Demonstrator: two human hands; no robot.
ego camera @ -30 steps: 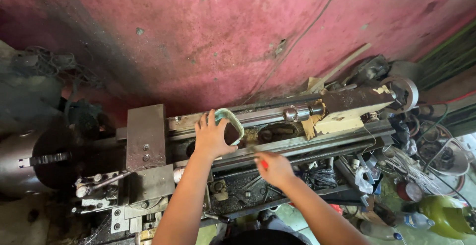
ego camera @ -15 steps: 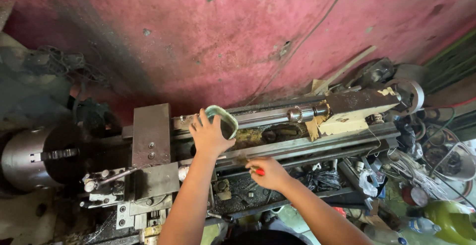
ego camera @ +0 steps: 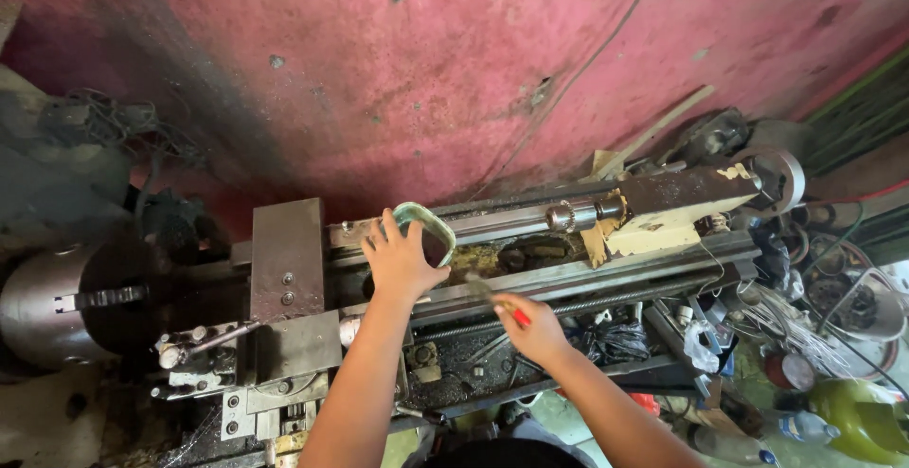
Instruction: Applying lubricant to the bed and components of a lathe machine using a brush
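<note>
My left hand [ego camera: 400, 262] grips a small pale-green rectangular container [ego camera: 428, 228], tilted over the bed of a metal lathe [ego camera: 606, 274]. My right hand [ego camera: 533, 328] is closed on a thin tool with a red handle [ego camera: 505, 303]; its tip points up and left toward the lathe bed, just below the container. Dark greasy debris [ego camera: 516, 256] lies between the bed rails to the right of the container. The lathe carriage [ego camera: 287, 269] is left of my left hand.
The lathe chuck [ego camera: 57, 302] is at the far left and the tailstock [ego camera: 677, 205] at the right. A worn pink wall [ego camera: 454, 61] rises behind. Wires, cans, a plastic bottle [ego camera: 805, 425] and a yellow-green container [ego camera: 857, 416] clutter the floor at lower right.
The view shifted slightly. My left hand with the container stayed over the bed, while my right hand brought the red-handled tool closer under it.
</note>
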